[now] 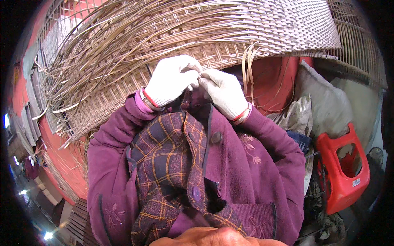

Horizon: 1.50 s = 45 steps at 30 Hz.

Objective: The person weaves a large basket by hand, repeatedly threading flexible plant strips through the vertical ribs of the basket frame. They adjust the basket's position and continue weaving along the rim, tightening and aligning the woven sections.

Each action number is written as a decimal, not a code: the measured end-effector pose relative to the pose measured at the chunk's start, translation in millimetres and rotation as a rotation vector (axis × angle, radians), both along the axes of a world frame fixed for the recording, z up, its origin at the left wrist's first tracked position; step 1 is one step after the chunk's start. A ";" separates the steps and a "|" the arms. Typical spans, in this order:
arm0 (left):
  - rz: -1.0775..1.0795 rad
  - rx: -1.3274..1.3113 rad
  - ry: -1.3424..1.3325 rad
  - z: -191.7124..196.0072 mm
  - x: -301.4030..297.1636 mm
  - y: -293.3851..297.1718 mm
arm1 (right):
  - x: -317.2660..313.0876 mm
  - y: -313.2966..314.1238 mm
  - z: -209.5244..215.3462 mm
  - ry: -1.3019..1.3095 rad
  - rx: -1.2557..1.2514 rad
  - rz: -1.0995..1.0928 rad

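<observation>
Both my hands wear white knit gloves and meet fingertip to fingertip at the near edge of a woven wicker panel (225, 51). My left hand (170, 78) is closed, its thumb and fingers pinched together. Close against it, my right hand (223, 88) is pinched too. Whatever lies between the fingertips is too small and hidden to name. Long loose tan strands (111, 57) fan out leftward from the panel's tight weave. A few pale strands (248, 61) hang in a loop just right of my right hand.
At the right stands a red plastic stool (342, 168). Behind it lean a grey-white sack (324, 94) and a crumpled plastic bag (301, 112). Another wicker frame (361, 45) with bare upright rods is at the far right. Cut strands lie on the reddish floor (65, 168) at left.
</observation>
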<state>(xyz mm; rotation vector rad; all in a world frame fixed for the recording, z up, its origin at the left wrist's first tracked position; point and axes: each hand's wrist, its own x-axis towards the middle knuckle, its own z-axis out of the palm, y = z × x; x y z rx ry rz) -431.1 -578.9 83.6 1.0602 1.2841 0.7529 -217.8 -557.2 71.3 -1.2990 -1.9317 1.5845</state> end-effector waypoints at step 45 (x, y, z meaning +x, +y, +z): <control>-0.271 -0.153 -0.119 -22.7 39.5 138.9 | 58.5 133.9 -16.6 -0.748 1.086 0.320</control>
